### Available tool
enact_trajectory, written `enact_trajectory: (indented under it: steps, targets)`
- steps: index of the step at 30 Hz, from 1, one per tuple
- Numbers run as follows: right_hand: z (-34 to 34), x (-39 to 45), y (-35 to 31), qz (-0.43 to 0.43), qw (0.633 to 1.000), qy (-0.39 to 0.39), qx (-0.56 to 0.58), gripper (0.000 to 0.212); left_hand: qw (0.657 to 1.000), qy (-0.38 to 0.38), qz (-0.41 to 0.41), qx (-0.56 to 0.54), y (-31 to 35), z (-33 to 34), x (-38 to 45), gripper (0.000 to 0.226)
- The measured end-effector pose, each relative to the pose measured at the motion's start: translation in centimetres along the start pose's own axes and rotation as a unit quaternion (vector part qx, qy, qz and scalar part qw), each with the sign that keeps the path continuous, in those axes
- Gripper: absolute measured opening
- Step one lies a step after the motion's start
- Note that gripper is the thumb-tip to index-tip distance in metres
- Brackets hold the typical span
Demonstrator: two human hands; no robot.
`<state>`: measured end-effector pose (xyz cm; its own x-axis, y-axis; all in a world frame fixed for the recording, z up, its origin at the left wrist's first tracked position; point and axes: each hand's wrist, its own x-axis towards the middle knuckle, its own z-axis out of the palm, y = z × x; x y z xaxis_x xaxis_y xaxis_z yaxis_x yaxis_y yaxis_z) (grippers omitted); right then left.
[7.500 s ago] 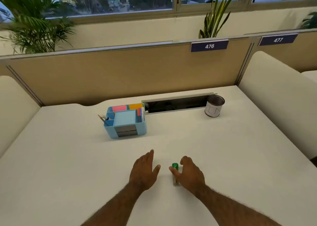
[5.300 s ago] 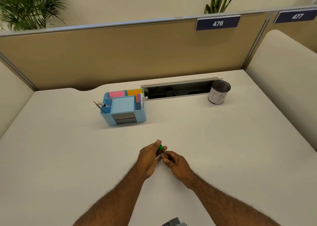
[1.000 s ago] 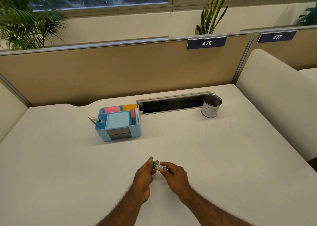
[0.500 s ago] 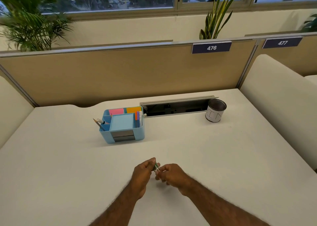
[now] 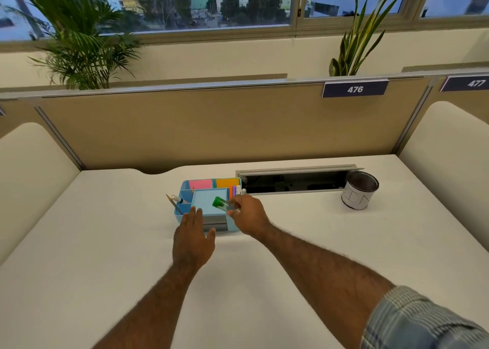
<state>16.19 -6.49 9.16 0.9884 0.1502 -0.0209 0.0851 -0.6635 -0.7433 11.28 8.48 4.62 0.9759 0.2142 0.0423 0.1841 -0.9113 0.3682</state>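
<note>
Both forearms stretch forward. The left hand (image 5: pixel 192 238) lies flat with straight fingers. The right hand (image 5: pixel 248 216) has fingers curled in a pinch.

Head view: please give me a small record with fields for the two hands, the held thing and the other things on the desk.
right hand: pinches the green-capped tube, held above the blue organizer
left hand: open, fingers straight, at the organizer's front; contact unclear
organizer contents: pink pad, orange pad, pencil
mesh cup: upright, to the right, apart from the organizer
desk: white, with an open cable slot at the back
</note>
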Motion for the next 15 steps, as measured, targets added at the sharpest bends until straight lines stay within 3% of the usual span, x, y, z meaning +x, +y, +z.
enact_trajectory:
  steps: [4, 7, 15]
  targets:
    - [0.3, 2.5, -1.6, -0.039, 0.998, 0.024, -0.032, 0.029, 0.992, -0.063, 0.044, 0.1, -1.8, 0.4, 1.2, 0.079]
    - [0.7, 4.2, -2.5, -0.034, 0.998, 0.032, -0.032, 0.027, 0.99, -0.084, 0.039, 0.105, -2.6, 1.2, 1.3, 0.08]
    - [2.6, 6.5, -2.4, -0.042, 0.997, -0.005, -0.066, 0.021, 0.994, -0.056, 0.019, 0.088, -3.1, 2.0, 1.2, 0.082]
